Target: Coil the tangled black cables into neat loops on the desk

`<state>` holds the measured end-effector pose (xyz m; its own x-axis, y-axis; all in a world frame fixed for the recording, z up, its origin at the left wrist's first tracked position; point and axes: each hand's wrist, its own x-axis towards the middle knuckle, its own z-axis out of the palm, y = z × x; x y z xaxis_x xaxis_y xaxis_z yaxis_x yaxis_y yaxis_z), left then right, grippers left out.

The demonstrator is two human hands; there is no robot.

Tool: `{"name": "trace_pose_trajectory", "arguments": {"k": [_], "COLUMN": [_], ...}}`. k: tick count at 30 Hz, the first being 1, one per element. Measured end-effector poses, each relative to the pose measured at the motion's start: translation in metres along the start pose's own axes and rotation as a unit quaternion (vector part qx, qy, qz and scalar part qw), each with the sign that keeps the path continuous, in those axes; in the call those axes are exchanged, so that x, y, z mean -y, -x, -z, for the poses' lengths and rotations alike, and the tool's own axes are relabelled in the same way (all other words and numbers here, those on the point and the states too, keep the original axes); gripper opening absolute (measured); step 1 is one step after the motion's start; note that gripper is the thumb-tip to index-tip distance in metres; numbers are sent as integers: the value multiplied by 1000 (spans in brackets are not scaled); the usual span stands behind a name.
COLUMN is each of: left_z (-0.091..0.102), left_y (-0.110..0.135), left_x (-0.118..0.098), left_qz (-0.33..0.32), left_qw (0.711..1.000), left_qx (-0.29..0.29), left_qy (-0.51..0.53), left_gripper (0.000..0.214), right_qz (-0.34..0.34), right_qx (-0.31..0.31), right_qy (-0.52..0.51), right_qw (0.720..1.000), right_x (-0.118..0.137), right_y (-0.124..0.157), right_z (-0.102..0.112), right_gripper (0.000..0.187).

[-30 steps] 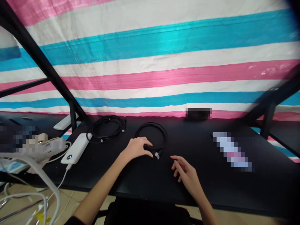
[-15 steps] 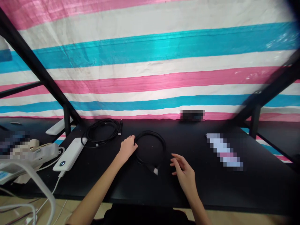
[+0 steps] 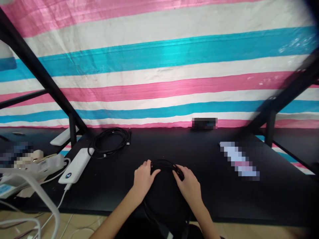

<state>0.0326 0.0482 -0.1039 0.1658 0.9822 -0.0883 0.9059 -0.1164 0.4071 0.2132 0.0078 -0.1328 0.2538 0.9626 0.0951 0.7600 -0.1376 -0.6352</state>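
Cable [image 3: 164,161] is in both our hands, seen from the head view. It is black, wound in a loop of several turns, and hangs before us at the near side of the table [image 3: 211,199], its far part up between our fingers and its lower part reaching over the table's near edge toward our lap [image 3: 129,229]. We cannot tell whether any of it touches the table. Our left hand [image 3: 143,177] grasps the loop at its upper left, fingers curled on the outside and thumb pointing in across it — part of that grip is hidden by the hand itself. Our right hand [image 3: 189,184] grasps it at the upper right, where several strands run between thumb and fingers. At the bottom of the view a pale plug [image 3: 169,235] hangs from the loop, a little blurred.

Left of our hands, well apart from them, a second black coil [image 3: 126,136] lies on the table, pale tips [image 3: 128,143] showing. Its left side meets the far end of a white bank [image 3: 78,164]; the bank has a round dark dial [image 3: 68,175] at its near end and a white cord [image 3: 63,198] running off over the edge. Further left we see a white strip [image 3: 50,165] with more cords [image 3: 47,200] about it. To our right a pixelated item [image 3: 239,161] lies slanting on the table, and at the back a dark pixelated box [image 3: 204,123] stands before a striped sheet [image 3: 159,83] of pink, white and blue — between two slanting black bars [image 3: 47,80]
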Motion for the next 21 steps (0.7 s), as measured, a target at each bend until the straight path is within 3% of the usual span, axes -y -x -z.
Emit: {"name": "trace_pose_trajectory", "arguments": {"k": [3, 5, 8, 9, 11, 14, 16, 18, 21], "left_z": [2, 13, 44, 56, 80, 103, 108, 106, 102], "left_y": [0, 1, 10, 15, 27, 43, 50, 53, 55], "left_x": [-5, -9, -16, -18, -21, -21, -19, -17, -18], "left_qz": [-17, -31, -73, -90, -79, -90, -118, -117, -86], "left_qw": [999, 995, 980, 969, 903, 818, 788, 789, 812], "left_qx": [14, 20, 40, 56, 124, 218, 220, 183, 144], "left_qy": [47, 93, 182, 224, 405, 524, 563, 574, 559], "left_gripper": [21, 18, 25, 27, 30, 39, 47, 54, 54], "right_qz": [35, 33, -21, -40, -45, -15, 6, 24, 30], "right_qx": [30, 60, 158, 195, 235, 218, 165, 119, 104], "right_qy": [-87, -193, -381, -423, -476, -475, -461, -470, -477], "right_qw": [995, 979, 911, 884, 846, 852, 872, 874, 872], "right_x": [2, 8, 23, 30, 43, 61, 69, 75, 79], "right_y": [-4, -3, 7, 11, 19, 26, 30, 35, 41], "right_z": [5, 16, 44, 56, 79, 104, 113, 115, 112], "right_gripper": [24, 22, 26, 28, 34, 32, 34, 39, 45]}}
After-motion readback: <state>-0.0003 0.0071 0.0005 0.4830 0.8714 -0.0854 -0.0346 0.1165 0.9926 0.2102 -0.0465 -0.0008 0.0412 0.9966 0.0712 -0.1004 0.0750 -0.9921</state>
